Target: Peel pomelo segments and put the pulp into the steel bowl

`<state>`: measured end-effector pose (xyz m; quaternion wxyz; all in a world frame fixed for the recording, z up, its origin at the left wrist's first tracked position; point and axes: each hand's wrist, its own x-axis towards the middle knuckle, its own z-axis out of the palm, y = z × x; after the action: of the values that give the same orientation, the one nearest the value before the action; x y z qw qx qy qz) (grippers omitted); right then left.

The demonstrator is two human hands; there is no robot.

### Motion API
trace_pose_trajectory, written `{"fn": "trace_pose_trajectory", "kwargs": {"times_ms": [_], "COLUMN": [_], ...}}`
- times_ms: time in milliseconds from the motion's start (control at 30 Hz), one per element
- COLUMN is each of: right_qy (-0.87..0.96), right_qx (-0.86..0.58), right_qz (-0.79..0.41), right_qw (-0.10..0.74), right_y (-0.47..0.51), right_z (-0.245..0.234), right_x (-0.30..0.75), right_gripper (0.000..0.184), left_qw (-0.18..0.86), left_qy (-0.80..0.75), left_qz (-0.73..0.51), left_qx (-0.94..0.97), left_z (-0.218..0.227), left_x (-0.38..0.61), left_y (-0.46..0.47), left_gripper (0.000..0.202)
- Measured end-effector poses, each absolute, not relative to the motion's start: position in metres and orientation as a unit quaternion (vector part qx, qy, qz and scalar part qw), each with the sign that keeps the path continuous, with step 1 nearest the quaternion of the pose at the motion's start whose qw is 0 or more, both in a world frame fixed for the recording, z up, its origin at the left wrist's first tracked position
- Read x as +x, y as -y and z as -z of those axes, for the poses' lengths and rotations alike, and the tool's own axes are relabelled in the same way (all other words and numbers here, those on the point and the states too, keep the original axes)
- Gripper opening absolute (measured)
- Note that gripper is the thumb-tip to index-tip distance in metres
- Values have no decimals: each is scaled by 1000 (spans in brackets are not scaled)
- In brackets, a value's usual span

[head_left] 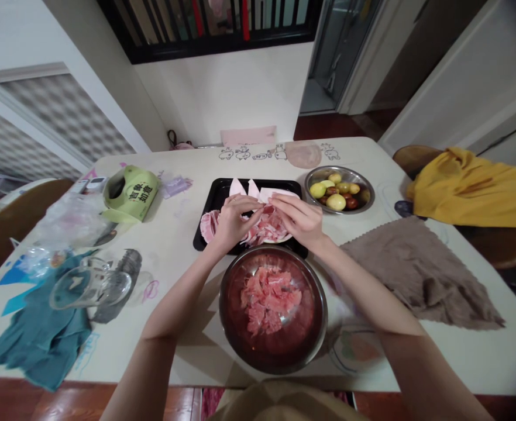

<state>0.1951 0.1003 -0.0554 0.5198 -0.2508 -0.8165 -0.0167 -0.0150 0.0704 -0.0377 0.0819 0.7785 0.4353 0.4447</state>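
Though their grip is unclear, the hands (235, 219) (301, 220) nearly meet over ragged scraps (272, 225) in a rectangular tray (216, 196).

- Pink pulp (270, 297): loose torn chunks, heaped mid-bowl
- Steel bowl (304, 345): round, upright, near side of tray
- Black tray (216, 190): flat, holds pale peel wedges (237, 187) far side, shredded pinkish pieces (272, 228) nearer

Muted indoor light spreads over the table (170, 245), its source out of shot! Shadows pool along the near edge, flanking the steel bowl (234, 316); a glint flashes inside it. Wide-angle stretch bows the table's sides, and blurred darkness swallows the picture's right corners.
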Motion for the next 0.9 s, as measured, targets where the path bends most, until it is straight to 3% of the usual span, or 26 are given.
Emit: {"fn": "trace_pose_trajectory", "kwargs": {"times_ms": [200, 600, 900], "right_qy": [821, 817, 796], "right_qx": [-245, -281, -282], "right_qz": [25, -5, -6], "right_qw": [515, 503, 536], "right_y": [-98, -98, -105], "right_z": [56, 59, 62], "right_x": [195, 191, 192], "right_gripper": [37, 30, 30], "left_qw": [55, 186, 110], "left_qy": [-460, -491, -544], "left_qz": [-444, -500, -446], "left_qx": [766, 688, 702], "left_z": [40, 48, 57], "left_x": [-14, -17, -31], "left_y": [-70, -74, -81], "left_gripper": [8, 13, 23]}}
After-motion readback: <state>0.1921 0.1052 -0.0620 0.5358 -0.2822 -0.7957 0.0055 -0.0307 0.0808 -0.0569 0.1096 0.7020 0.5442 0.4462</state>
